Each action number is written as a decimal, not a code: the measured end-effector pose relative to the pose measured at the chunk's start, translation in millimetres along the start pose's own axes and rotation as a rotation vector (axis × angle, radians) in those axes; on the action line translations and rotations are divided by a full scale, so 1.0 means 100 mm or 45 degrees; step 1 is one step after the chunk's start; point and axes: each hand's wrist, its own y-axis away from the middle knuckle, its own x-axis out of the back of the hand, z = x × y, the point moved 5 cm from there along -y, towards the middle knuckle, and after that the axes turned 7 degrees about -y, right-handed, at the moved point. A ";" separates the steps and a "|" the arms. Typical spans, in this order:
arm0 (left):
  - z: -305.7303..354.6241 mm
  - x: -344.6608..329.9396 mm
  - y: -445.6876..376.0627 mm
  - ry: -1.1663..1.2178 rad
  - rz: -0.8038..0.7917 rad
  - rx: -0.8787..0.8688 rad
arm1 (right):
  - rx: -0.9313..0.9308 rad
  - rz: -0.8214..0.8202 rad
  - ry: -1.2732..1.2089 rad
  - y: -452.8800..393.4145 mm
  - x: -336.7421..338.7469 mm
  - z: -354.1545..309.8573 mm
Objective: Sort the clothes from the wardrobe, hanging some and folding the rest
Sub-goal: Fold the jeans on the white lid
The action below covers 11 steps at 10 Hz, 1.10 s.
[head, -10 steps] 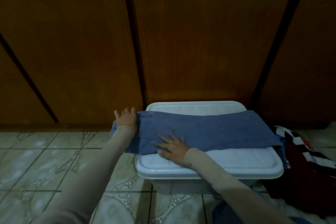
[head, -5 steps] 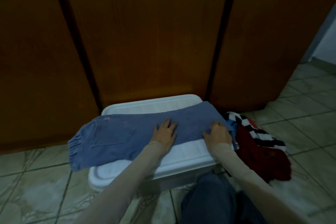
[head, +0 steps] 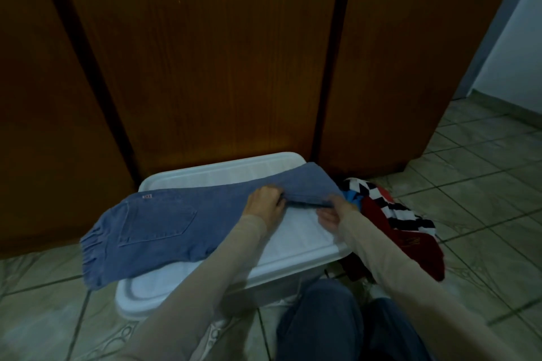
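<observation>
Jeans (head: pixel 176 220) are being gripped by both hands (fingers curled on leg hem); overhanging waist risks sliding off lid (head: pixel 293 246).

- Left hand (head: pixel 264 204) and right hand (head: pixel 334 214): bare, no rings visible.
- Long, close-fitting beige sleeves (head: pixel 223 267) reaching both wrists.
- Dark blue denim trousers (head: pixel 322 322).

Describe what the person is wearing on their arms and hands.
Both arms are covered to the wrist by close-fitting long sleeves in plain pale beige, without markings. The left hand and right hand are bare: no gloves, and no rings or watch visible in this dim light.
</observation>
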 end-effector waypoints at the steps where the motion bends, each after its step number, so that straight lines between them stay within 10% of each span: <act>1: -0.01 0.14 0.01 0.049 0.053 -0.109 | 0.002 -0.082 -0.103 0.03 -0.14 -0.03; 3: -0.08 0.06 0.10 0.198 -0.096 -0.161 | 0.174 -0.056 0.047 -0.07 -0.24 -0.21; 5: -0.42 -0.02 0.23 0.693 -0.351 0.187 | 1.143 0.193 1.490 0.35 -0.70 -0.39; 6: -0.93 0.11 0.40 1.410 -0.274 0.799 | 1.676 -0.129 1.829 0.51 -1.09 -0.01; 8: -2.04 0.57 0.93 2.114 0.421 1.352 | 1.948 -0.640 2.572 0.49 -1.29 0.83; 11: -1.95 0.62 0.87 0.600 -0.016 1.386 | 1.496 -0.946 2.396 0.40 -1.10 0.48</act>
